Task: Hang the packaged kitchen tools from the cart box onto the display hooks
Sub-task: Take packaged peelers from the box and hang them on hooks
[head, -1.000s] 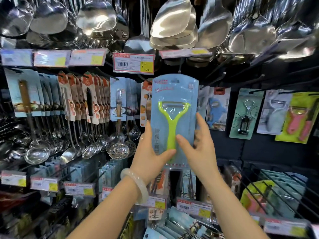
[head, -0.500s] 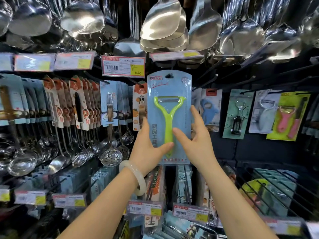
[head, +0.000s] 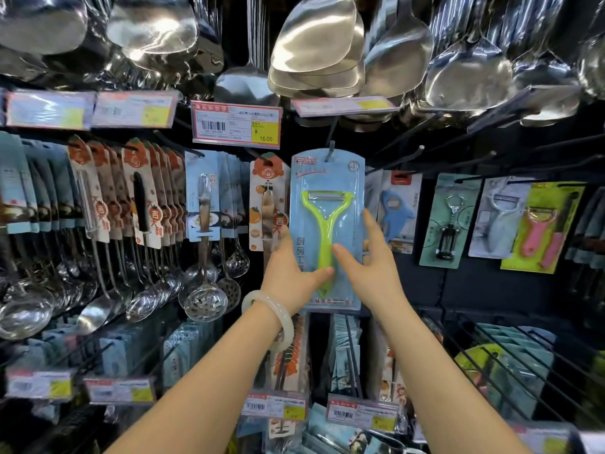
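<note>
I hold the peeler pack [head: 327,231] upright, long axis vertical, my left hand [head: 291,273] and right hand [head: 370,267] pinching its lower half from either side. Its hang hole sits right at the hook [head: 330,151] tip above; whether it is threaded, I cannot tell.

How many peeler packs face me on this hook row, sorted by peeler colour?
Green peeler pack: 1, held by the left hand and the right hand
White peeler pack: 1
Pink peeler pack: 1
Total: 3
</note>
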A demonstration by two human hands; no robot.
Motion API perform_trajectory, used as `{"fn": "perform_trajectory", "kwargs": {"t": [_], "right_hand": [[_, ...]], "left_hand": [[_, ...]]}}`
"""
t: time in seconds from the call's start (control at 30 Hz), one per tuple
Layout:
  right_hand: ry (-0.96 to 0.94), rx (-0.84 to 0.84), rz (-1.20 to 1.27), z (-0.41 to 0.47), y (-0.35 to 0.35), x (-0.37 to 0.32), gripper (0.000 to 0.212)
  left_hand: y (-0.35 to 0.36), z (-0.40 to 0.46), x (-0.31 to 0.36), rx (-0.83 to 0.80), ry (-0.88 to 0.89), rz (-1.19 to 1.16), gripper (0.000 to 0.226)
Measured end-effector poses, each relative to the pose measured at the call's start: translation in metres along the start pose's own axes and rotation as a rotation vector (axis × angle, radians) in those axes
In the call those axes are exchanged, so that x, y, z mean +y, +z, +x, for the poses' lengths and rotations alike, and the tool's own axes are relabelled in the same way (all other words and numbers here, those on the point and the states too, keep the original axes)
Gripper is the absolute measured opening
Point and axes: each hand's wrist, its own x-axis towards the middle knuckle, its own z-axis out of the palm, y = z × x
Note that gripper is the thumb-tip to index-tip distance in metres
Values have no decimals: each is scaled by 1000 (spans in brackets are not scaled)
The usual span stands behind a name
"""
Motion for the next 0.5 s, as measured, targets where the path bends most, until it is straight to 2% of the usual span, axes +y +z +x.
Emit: {"fn": "perform_trajectory", "kwargs": {"t": [0.1, 0.23, 0.37, 0.5], "right_hand": [[-45, 13, 53, -6, 0, 0, 67], [-98, 26, 149, -16, 2, 7, 68], [-134, 36, 217, -19, 0, 3, 69], [-139, 27, 211, -17, -3, -2, 67]], "left_hand": [[4, -9, -1, 57, 61, -44, 67], [7, -23, -5, 111, 116, -120, 80], [6, -27, -1, 87, 149, -117, 82], [6, -25, 2, 95, 123, -84, 100]]}}
